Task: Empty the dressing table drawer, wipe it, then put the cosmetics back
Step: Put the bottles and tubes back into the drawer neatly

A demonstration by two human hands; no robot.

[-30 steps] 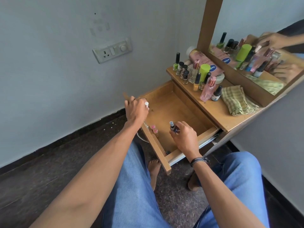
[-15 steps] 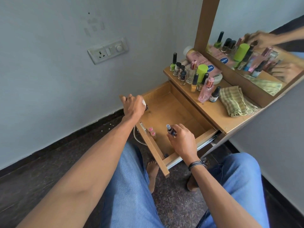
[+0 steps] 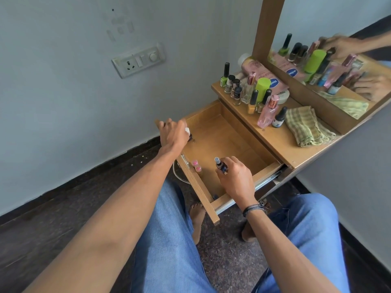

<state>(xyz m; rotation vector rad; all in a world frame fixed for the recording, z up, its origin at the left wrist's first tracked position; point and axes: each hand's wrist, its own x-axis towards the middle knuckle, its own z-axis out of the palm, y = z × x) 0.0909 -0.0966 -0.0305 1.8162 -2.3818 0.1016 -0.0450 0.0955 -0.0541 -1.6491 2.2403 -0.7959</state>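
A person in blue jeans (image 3: 167, 246) sits facing a wooden dressing table (image 3: 281, 142) set against a pale wall, its mirror (image 3: 338, 39) reflecting the bottles and both hands. The table's drawer (image 3: 224, 142) stands pulled fully out over the dark stone floor, its wooden base almost bare. On the tabletop beside the mirror frame, a folded green checked cloth (image 3: 306, 127) lies at the near end, just beside a cluster of cosmetics (image 3: 254, 89): a pink lotion tube lying on its side, a lime-capped bottle, a pink perfume bottle, several nail polish bottles and a small dark dropper bottle. A switch plate (image 3: 138, 60) is fixed to the wall, well apart from the table.

The 2 hands are apart, each inside the drawer. The right hand (image 3: 237, 178) is closed around a small dark blue spray bottle (image 3: 220, 164), held upright near the drawer's front right corner, a dark cord bracelet on the wrist. The left hand (image 3: 172, 132) reaches over the drawer's left side and grips a small white-capped item (image 3: 187, 132); what it is cannot be told. 2 small pink-capped bottles (image 3: 196, 165) stand against the inner left wall of the drawer, between the hands. Bare feet rest on the floor beneath the drawer.
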